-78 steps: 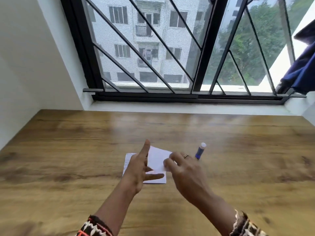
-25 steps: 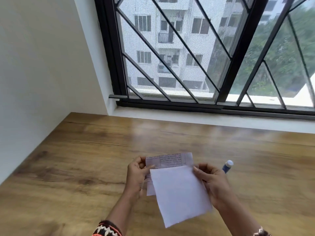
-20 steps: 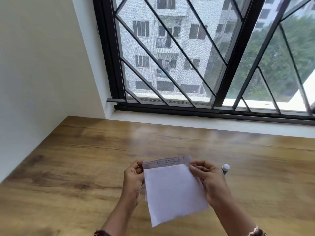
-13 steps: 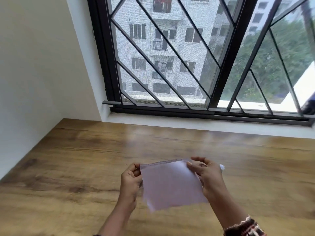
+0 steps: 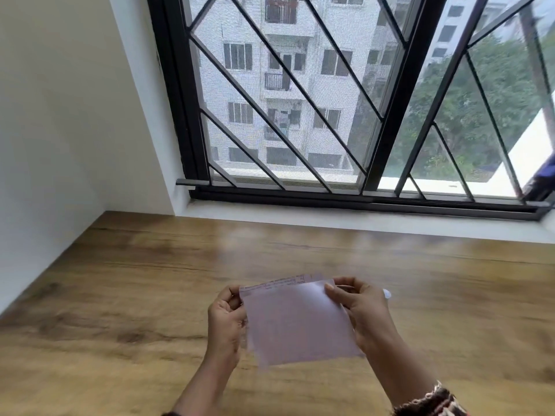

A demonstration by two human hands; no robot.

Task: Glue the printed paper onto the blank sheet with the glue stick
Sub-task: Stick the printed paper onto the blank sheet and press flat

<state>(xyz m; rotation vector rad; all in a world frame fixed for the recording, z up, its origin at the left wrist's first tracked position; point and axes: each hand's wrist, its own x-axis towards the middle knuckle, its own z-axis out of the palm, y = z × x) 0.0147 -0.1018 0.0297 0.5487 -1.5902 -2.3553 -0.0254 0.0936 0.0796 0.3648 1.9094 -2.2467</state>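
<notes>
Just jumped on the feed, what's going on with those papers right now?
A person holds two sheets up above the wooden table: the left hand and right hand pinch the upper corners. The blank sheet is in front; the printed paper peeks out behind its top edge. Only the glue stick tip shows behind the right hand, unheld.

Bright daylight through the window (image 5: 330, 100), pale glare on the table (image 5: 120, 295), motion-blurred paper (image 5: 297, 322), wide-angle bowing at edges

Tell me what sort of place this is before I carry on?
Likely a room in an upper-floor flat: a bare wooden desk pushed against a large barred window in a white-walled corner, looking out on an apartment block and trees. Both hands hold papers over the desk.
</notes>
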